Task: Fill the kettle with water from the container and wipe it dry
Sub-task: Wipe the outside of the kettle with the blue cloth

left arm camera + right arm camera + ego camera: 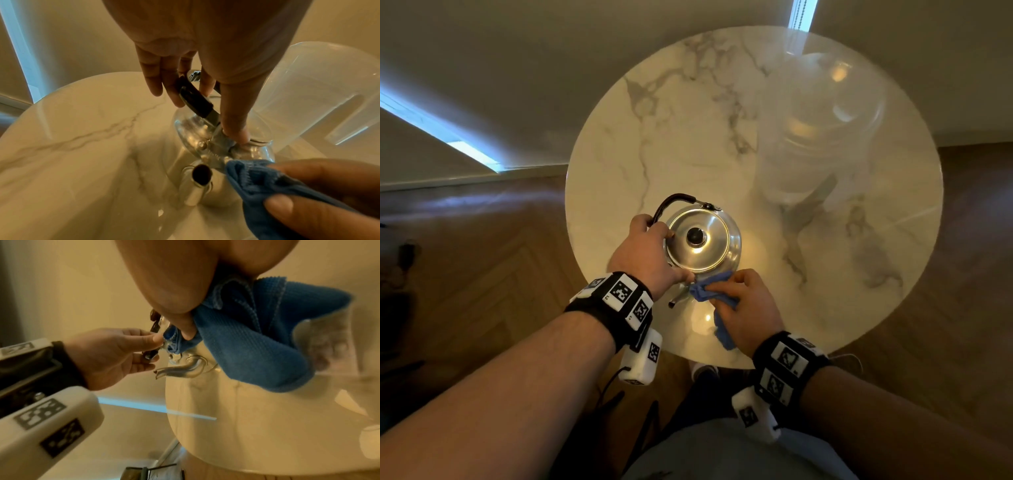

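A shiny metal kettle [702,243] with a black-knobbed lid stands near the front of the round marble table [688,120]. My left hand [647,253] holds its black handle [195,97], thumb pressed at the hinge, fingers curled round the grip. My right hand [746,308] grips a bunched blue cloth [709,291] and presses it against the kettle's side just above the spout [197,186]. In the right wrist view the cloth [257,337] hangs from the hand and covers part of the kettle; the spout [179,369] sticks out below it. A large clear container [822,137] stands behind on the right.
The container [329,97] is close behind the kettle, to its right. Bare marble lies left of the kettle and at the table's far side. Wooden floor surrounds the table, a wall runs behind it, and my legs are at the near edge.
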Motion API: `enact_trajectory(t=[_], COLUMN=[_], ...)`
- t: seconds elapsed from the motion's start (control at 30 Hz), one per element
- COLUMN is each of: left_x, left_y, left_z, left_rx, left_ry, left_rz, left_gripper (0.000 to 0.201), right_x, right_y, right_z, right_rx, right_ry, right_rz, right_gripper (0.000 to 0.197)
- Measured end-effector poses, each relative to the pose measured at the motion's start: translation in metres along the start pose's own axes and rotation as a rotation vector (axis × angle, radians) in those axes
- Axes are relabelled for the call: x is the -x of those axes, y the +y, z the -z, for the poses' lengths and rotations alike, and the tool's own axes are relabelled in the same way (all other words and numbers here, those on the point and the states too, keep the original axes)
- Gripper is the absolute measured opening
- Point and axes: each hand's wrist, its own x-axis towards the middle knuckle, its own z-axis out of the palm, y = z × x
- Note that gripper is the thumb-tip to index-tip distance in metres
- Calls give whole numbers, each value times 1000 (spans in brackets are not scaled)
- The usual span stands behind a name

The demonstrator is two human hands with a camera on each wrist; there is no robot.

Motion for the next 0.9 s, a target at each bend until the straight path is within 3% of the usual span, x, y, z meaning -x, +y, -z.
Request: enact_trajectory(t=[0.07, 0.2, 0.33, 0.43, 0.6, 0.73, 0.9], left_x=[0, -2, -3, -3, -4, -4, -3], left_y=[-2, -6, -9, -10, -14, -14, -14], left_z=[0, 0, -1, -1, -4, -3, -3], left_rx=[-2, -10, -21, -27, -35, -41, -41], left_ry=[-1, 4, 6, -1, 7, 6, 4], left_rz=[-18, -45, -65, -75, -98, -106, -104], left_gripper=[84, 84, 83, 81, 80, 80, 81], right_x=[-3, -4, -2, -3, 1, 4, -11], right_y=[-7, -18, -22, -21, -32, -31, -14], right_z=[-7, -18, -11, 0, -24, -31, -9], right_rx=[-13, 17, -167, -282, -232, -309, -353], right_ry=[64, 33, 148, 256, 195, 305, 469], right_rz=[-22, -41, -233, -278, -268, -304, -467], right_gripper=[21, 23, 16, 14, 14, 14, 18])
